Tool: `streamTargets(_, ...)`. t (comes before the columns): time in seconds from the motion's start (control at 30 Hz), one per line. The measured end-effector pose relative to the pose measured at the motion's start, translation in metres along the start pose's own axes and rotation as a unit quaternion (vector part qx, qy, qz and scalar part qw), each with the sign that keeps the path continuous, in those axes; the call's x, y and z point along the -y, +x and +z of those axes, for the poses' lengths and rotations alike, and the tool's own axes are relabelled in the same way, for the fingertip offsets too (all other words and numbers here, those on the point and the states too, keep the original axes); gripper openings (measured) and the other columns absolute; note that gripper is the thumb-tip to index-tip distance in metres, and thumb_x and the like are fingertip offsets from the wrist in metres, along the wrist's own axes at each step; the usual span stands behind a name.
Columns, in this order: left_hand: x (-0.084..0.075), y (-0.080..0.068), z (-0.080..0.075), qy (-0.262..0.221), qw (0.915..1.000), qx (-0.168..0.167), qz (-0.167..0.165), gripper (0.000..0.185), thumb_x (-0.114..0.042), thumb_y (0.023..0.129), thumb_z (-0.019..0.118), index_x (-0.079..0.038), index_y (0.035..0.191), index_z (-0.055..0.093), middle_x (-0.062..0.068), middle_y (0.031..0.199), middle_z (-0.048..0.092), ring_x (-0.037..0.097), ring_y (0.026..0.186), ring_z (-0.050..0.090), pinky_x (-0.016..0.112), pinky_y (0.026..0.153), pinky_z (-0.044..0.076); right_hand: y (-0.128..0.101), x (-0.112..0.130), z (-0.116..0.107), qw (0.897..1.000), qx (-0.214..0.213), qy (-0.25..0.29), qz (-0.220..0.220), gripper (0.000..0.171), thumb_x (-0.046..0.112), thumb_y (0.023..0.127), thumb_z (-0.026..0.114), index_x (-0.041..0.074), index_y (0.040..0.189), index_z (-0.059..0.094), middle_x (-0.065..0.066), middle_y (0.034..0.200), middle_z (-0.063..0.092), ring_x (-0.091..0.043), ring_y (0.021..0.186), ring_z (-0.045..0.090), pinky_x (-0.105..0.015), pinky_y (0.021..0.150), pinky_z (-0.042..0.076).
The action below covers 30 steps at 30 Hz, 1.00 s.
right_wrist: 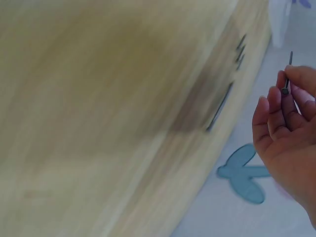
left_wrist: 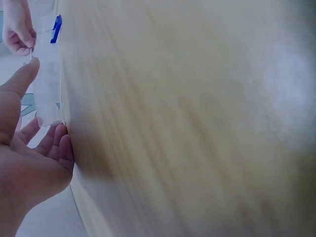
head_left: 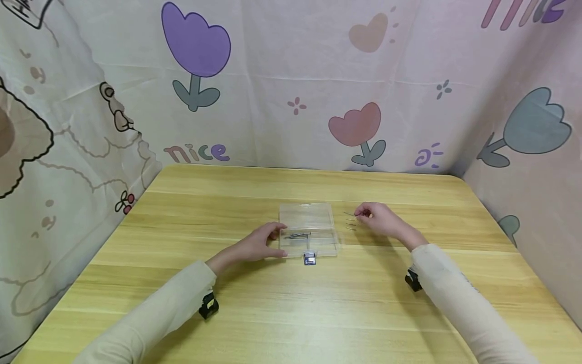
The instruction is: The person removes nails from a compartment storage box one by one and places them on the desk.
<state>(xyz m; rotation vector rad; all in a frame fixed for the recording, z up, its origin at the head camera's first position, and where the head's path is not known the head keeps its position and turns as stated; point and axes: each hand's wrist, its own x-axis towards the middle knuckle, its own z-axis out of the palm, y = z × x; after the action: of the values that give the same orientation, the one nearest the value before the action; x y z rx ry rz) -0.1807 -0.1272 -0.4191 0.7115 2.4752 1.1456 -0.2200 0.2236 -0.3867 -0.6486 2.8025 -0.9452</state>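
A clear plastic box (head_left: 324, 247) lies with its lid (head_left: 305, 215) opened toward the back. Several metal nails (head_left: 297, 236) lie in its rear left compartment. My left hand (head_left: 256, 242) holds the box's left end, thumb at the front corner and fingers farther back. To the right of the box, my right hand (head_left: 379, 218) pinches a thin nail (right_wrist: 288, 74) between thumb and fingers, its round head showing toward the palm. Beside that hand, a row of short nails (right_wrist: 240, 52) rests on the table, with a longer one (right_wrist: 219, 107) near them.
A blue-and-white latch or label (head_left: 309, 259) sits at the box's front edge. The wooden table (head_left: 227, 313) meets patterned cloth (head_left: 273, 76) at the back and sides. Small black cameras are strapped under both wrists.
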Motion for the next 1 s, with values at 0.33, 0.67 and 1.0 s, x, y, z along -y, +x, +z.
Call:
streamTargets(0.33, 0.0, 0.001, 0.0, 0.004, 1.0, -0.002, 0.003, 0.071, -0.024, 0.084, 0.077, 0.002, 0.14, 0.042, 0.012, 0.125, 0.051, 0.026, 0.108, 0.048, 0.042, 0.095, 0.04, -0.014, -0.023, -0.01, 1.0, -0.003, -0.023, 0.003, 0.007, -0.001, 0.09, 0.063, -0.004, 0.093, 0.068, -0.007, 0.085, 0.065, -0.021, 0.08, 0.056, -0.037, 0.074, 0.048)
streamTargets(0.67, 0.0, 0.001, 0.0, 0.003, 1.0, -0.003, -0.003, 0.071, -0.025, 0.084, 0.077, 0.001, 0.14, 0.043, 0.012, 0.125, 0.05, 0.026, 0.109, 0.048, 0.043, 0.095, 0.04, -0.025, -0.032, -0.005, 1.0, -0.005, -0.022, 0.02, 0.005, 0.003, 0.089, 0.066, -0.001, 0.088, 0.068, -0.005, 0.081, 0.065, -0.017, 0.075, 0.055, -0.036, 0.073, 0.046)
streamTargets(1.0, -0.002, 0.001, 0.0, 0.004, 1.0, -0.001, -0.001, 0.071, -0.026, 0.084, 0.077, 0.001, 0.14, 0.042, 0.012, 0.127, 0.05, 0.027, 0.109, 0.048, 0.043, 0.096, 0.039, -0.029, -0.04, 0.004, 0.996, -0.065, -0.023, 0.05, 0.005, 0.005, 0.088, 0.068, 0.001, 0.087, 0.07, -0.007, 0.084, 0.066, -0.02, 0.077, 0.055, -0.038, 0.073, 0.044)
